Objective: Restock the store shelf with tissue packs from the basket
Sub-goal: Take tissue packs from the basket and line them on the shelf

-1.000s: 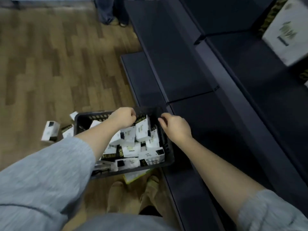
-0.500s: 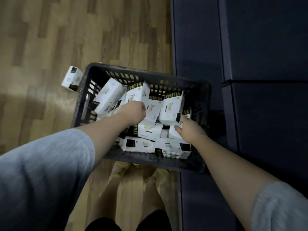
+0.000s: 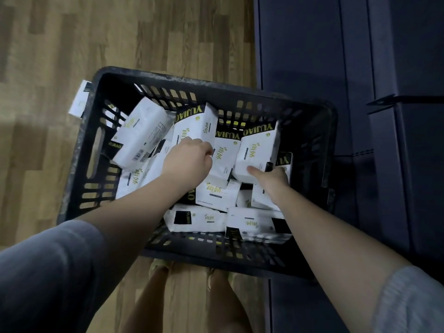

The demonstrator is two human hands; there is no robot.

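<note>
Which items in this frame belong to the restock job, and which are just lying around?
Job:
black basket
tissue packs inside it
left hand, gripping a pack
right hand, gripping another pack
dark shelf on the right

Lying about:
stray pack on the floor, outside the basket's left corner
wood floor

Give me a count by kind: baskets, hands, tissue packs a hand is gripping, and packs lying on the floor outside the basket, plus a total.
Basket: 1
Hands, left hand and right hand: 2
Gripped packs, left-hand pack and right-hand pack: 2
Floor pack beside the basket: 1
Total: 6
</note>
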